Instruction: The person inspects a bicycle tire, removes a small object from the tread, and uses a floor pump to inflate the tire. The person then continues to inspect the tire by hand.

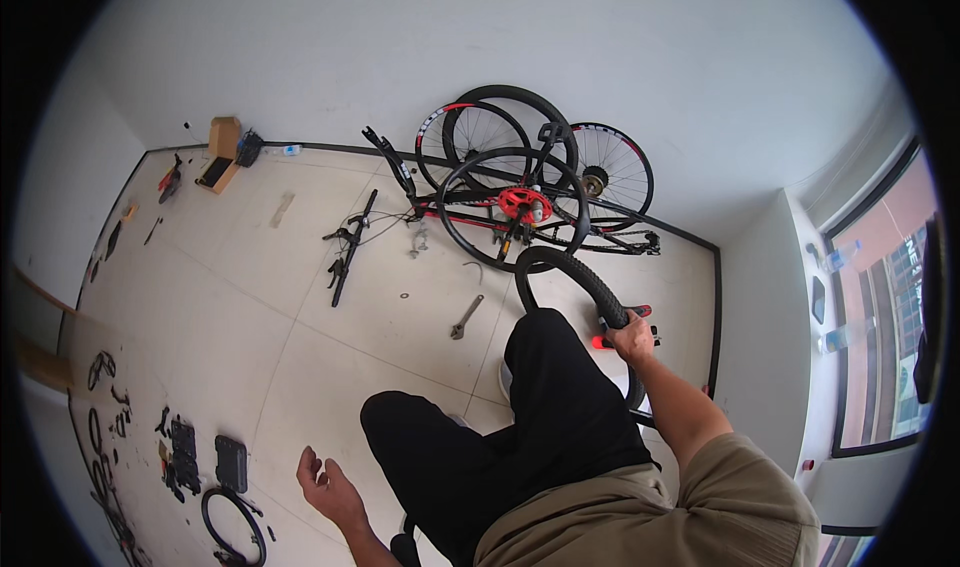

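My right hand (632, 338) is closed around a black knobby bicycle tire (590, 277), which stands beside my right knee. The lower part of the tire is partly hidden by my leg. Out over the floor at the lower left, my left hand (331, 489) is empty, its fingers loosely bent and apart. Just beyond the right hand lies a red and black object (603, 343), mostly covered by the tire and hand. An adjustable wrench (466, 318) rests on the tiles in front of my knees.
Against the far wall lean a bicycle frame (462, 203) with a red chainring (522, 205), spoked wheels (640, 172) and loose tires (520, 90). A handlebar (345, 259) lies left of them. An opened cardboard box (222, 145), a black case (231, 464) and another tire (207, 515) are at left.
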`<state>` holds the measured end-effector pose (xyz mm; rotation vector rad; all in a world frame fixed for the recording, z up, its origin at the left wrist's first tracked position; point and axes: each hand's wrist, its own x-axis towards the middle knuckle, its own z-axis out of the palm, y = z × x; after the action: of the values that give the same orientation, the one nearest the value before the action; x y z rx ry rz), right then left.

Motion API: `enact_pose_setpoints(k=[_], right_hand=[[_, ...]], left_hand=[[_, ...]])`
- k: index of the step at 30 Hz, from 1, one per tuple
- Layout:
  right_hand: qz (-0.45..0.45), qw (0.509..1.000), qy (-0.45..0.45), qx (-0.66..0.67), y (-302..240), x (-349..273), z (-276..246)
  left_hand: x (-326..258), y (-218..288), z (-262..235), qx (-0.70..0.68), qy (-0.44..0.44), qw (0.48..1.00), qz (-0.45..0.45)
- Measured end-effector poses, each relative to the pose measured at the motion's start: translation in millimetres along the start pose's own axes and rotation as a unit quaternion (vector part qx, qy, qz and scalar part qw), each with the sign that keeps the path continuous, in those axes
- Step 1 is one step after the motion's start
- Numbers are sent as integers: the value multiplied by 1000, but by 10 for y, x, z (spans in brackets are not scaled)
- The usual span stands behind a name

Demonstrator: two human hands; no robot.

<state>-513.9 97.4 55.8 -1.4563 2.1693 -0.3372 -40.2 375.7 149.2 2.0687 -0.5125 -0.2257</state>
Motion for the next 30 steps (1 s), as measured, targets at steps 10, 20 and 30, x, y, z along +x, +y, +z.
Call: enact_pose_setpoints(k=[10,20,30], right_hand=[[-23,999,-11,-39,-112,-44,3],[-31,999,-19,-15,-68,-25,40],[-40,998,-43,-5,-136,-45,19]], left_hand=[[-11,1,15,-29,-3,1000,-12],[-10,12,14,-14,-1,1000,-7],[-24,5,32,-16,1,1000,-4]])
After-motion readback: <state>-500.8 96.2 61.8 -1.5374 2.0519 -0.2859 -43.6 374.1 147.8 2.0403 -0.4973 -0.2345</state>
